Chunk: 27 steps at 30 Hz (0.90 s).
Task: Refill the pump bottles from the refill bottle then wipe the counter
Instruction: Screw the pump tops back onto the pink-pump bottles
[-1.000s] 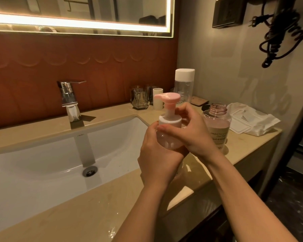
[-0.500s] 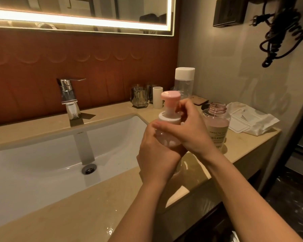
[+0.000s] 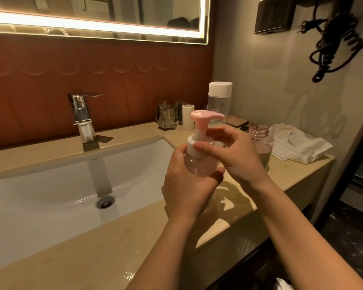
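A clear pump bottle (image 3: 199, 162) with a pink pump head (image 3: 203, 117) and white collar is held upright above the counter's front edge. My left hand (image 3: 187, 185) wraps its body from below. My right hand (image 3: 233, 155) pinches the white collar, thumb in front. The nozzle points right. Behind my right hand stands the open refill bottle (image 3: 261, 139) with pink liquid, its threaded neck uncapped. A tall clear bottle with a white cap (image 3: 219, 101) stands at the back by the wall.
A white sink basin (image 3: 61, 185) with a chrome tap (image 3: 82, 114) fills the left. Glass tumblers (image 3: 167, 118) and a white cylinder (image 3: 188, 117) stand at the back. White cloths or packets (image 3: 298, 145) lie at the counter's right end. Water glistens on the beige counter (image 3: 130, 275).
The pump head has turned: its nozzle pointed left a second ago, faced away half a second ago, and points right now. My right hand's fingers have shifted on the collar.
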Motion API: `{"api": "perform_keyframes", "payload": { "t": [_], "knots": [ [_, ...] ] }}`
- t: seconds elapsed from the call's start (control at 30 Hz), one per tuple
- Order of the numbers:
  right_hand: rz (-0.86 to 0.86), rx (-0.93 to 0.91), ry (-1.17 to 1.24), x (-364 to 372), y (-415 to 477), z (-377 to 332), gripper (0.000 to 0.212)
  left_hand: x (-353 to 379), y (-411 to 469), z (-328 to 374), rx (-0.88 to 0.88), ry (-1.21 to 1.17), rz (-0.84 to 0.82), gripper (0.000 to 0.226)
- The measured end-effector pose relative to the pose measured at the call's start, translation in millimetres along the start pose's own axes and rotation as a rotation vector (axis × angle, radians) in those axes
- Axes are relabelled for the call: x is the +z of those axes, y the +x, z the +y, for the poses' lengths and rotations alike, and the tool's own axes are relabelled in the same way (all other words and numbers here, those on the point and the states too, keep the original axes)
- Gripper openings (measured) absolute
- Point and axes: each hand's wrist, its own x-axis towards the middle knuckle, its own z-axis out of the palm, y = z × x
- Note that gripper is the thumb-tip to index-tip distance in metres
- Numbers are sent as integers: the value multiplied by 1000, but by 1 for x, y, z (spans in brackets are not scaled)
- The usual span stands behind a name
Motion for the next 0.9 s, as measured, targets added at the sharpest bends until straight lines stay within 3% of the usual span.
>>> {"api": "perform_keyframes", "payload": {
  "t": [0.17, 0.3, 0.4, 0.5, 0.9],
  "knots": [
    [-105, 53, -15, 2, 8, 1, 39, 1, 0, 0, -5, 9, 18, 77],
    [-364, 135, -84, 2, 24, -9, 45, 0, -1, 3, -19, 9, 11, 74],
    [-545, 183, -110, 2, 32, -14, 22, 0, 1, 2, -42, 8, 5, 72],
    [-473, 196, -102, 5, 31, -12, 12, 1, 1, 3, -45, 16, 6, 79],
    [-45, 151, -350, 29, 11, -6, 20, 3, 0, 7, -65, 54, 6, 73]
  ]
}}
